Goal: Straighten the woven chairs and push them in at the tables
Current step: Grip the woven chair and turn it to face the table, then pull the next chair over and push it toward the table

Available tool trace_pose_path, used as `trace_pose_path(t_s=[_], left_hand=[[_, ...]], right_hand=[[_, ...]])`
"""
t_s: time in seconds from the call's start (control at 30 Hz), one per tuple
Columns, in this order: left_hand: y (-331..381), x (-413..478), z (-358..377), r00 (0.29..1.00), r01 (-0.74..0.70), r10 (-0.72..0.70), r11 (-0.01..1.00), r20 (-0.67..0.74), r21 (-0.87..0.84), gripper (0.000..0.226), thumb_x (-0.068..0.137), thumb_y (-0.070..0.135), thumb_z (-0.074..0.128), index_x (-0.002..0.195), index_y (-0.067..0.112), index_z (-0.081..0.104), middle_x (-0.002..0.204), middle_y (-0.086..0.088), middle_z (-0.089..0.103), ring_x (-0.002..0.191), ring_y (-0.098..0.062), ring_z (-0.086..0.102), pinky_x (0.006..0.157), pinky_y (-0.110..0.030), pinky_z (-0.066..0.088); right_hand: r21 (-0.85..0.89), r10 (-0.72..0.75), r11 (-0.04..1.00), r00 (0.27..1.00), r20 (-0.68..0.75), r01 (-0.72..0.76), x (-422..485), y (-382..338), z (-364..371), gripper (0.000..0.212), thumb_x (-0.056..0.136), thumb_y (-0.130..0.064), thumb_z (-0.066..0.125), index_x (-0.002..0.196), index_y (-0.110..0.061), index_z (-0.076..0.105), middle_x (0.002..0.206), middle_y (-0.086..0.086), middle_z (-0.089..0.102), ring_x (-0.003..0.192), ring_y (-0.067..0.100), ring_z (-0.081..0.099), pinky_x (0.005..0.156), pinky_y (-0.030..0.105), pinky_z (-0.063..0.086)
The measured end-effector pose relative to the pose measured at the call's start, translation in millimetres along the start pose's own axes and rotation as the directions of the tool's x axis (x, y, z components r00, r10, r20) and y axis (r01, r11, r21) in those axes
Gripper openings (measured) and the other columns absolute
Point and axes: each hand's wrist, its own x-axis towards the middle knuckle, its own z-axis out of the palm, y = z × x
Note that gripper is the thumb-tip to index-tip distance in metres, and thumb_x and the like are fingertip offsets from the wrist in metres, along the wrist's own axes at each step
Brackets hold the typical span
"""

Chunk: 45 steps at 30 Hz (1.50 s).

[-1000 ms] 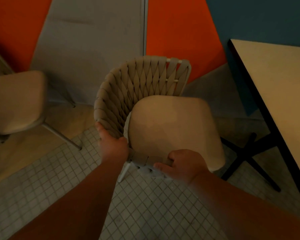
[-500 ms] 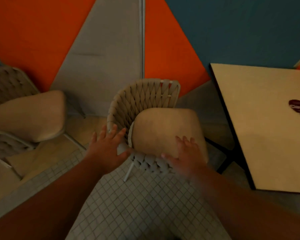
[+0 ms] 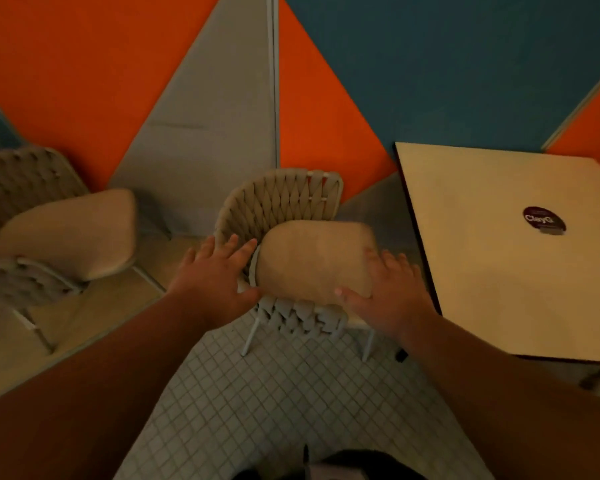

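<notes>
Both grips open, fingers spread: left hand (image 3: pixel 212 278) at woven chair (image 3: pixel 291 237) backrest rim, right hand (image 3: pixel 392 292) over seat cushion (image 3: pixel 312 258). Chair just left of bench (image 3: pixel 506 258).

Dim light, wall (image 3: pixel 84 64) panelled in orange, grey and teal triangles, small square grey floor tiles (image 3: pixel 257 410), larger beige tiles (image 3: pixel 111 306) at left, pale square worktop (image 3: pixel 499 289) bearing a dark round sticker (image 3: pixel 543 220)
</notes>
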Motion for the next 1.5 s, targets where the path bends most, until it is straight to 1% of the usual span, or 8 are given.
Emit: trace_pose_path(t_s=[0.27, 0.4, 0.57, 0.73, 0.87, 1.0, 1.2, 1.5], left_hand=[[33, 4, 8, 0.961, -0.268, 0.265, 0.963, 0.079, 0.029, 0.092, 0.09, 0.075, 0.044, 0.161, 0.042, -0.005, 0.172, 0.007, 0.005, 0.158, -0.029, 0.001, 0.124, -0.053, 0.012], [68, 2, 11, 0.884, -0.458, 0.445, 0.886, 0.145, 0.07, 0.088, 0.092, 0.074, 0.039, 0.161, 0.042, -0.006, 0.172, 0.008, 0.003, 0.158, -0.028, 0.001, 0.125, -0.052, 0.01], [130, -41, 26, 0.762, -0.64, 0.622, 0.765, 0.183, 0.065, 0.09, 0.089, 0.076, 0.041, 0.162, 0.039, 0.003, 0.171, 0.005, 0.01, 0.157, -0.029, 0.007, 0.124, -0.049, 0.015], [193, -93, 51, 0.654, -0.749, 0.726, 0.66, 0.213, 0.048, 0.097, 0.083, 0.081, 0.039, 0.162, 0.04, 0.001, 0.171, 0.002, 0.012, 0.156, -0.034, 0.011, 0.124, -0.053, 0.018], [243, -145, 74, 0.609, -0.789, 0.761, 0.61, 0.224, 0.073, 0.094, 0.089, 0.075, 0.047, 0.162, 0.038, -0.001, 0.171, 0.0, 0.009, 0.156, -0.034, 0.013, 0.122, -0.054, 0.021], [293, -207, 100, 0.621, -0.779, 0.754, 0.624, 0.213, 0.062, 0.094, 0.09, 0.075, 0.047, 0.162, 0.038, -0.001, 0.171, 0.0, 0.01, 0.156, -0.033, 0.01, 0.123, -0.054, 0.021], [349, -281, 130, 0.629, -0.767, 0.748, 0.642, 0.21, 0.013, 0.094, 0.09, 0.073, 0.05, 0.162, 0.039, 0.0, 0.171, 0.001, 0.008, 0.157, -0.033, 0.008, 0.124, -0.056, 0.017], [454, -281, 157, 0.673, -0.73, 0.708, 0.683, 0.214, 0.034, 0.096, 0.089, 0.073, 0.05, 0.162, 0.038, -0.001, 0.171, 0.001, 0.008, 0.157, -0.032, 0.008, 0.124, -0.055, 0.017]], right_hand=[[0.102, 0.329, 0.938, 0.944, 0.035, -0.331, -93, 31, 21, 0.112, 0.08, -0.092, 0.036, 0.165, -0.027, 0.003, 0.172, 0.008, 0.012, 0.158, 0.037, 0.005, 0.127, 0.057, 0.007], [0.165, 0.545, 0.827, 0.838, -0.001, -0.537, -171, 32, 48, 0.122, 0.07, -0.1, 0.026, 0.164, -0.025, 0.011, 0.169, 0.009, 0.024, 0.156, 0.037, 0.016, 0.125, 0.058, 0.012], [0.265, 0.692, 0.695, 0.722, 0.006, -0.669, -277, 39, 65, 0.147, 0.044, -0.111, 0.003, 0.164, -0.026, 0.016, 0.166, 0.007, 0.031, 0.154, 0.034, 0.025, 0.125, 0.052, 0.022], [0.271, 0.742, 0.646, 0.67, -0.004, -0.714, -372, 57, 76, 0.121, 0.067, -0.1, 0.027, 0.163, -0.027, 0.019, 0.164, 0.006, 0.036, 0.151, 0.032, 0.031, 0.122, 0.052, 0.028], [0.294, 0.754, 0.625, 0.656, 0.013, -0.724, -444, 71, 96, 0.115, 0.074, -0.096, 0.032, 0.164, -0.026, 0.017, 0.166, 0.007, 0.032, 0.153, 0.032, 0.028, 0.125, 0.052, 0.024], [0.252, 0.718, 0.671, 0.696, 0.015, -0.697, -523, 99, 111, 0.117, 0.072, -0.099, 0.03, 0.164, -0.028, 0.016, 0.167, 0.005, 0.031, 0.153, 0.03, 0.028, 0.125, 0.051, 0.023], [0.214, 0.733, 0.655, 0.679, 0.054, -0.724, -617, 160, 125, 0.133, 0.058, -0.107, 0.017, 0.164, -0.028, 0.014, 0.167, 0.007, 0.031, 0.152, 0.031, 0.03, 0.123, 0.052, 0.027], [0.169, 0.7, 0.691, 0.709, 0.088, -0.703, -638, 278, 132, 0.123, 0.067, -0.101, 0.031, 0.163, -0.027, 0.013, 0.167, 0.003, 0.032, 0.153, 0.028, 0.027, 0.125, 0.052, 0.023]])
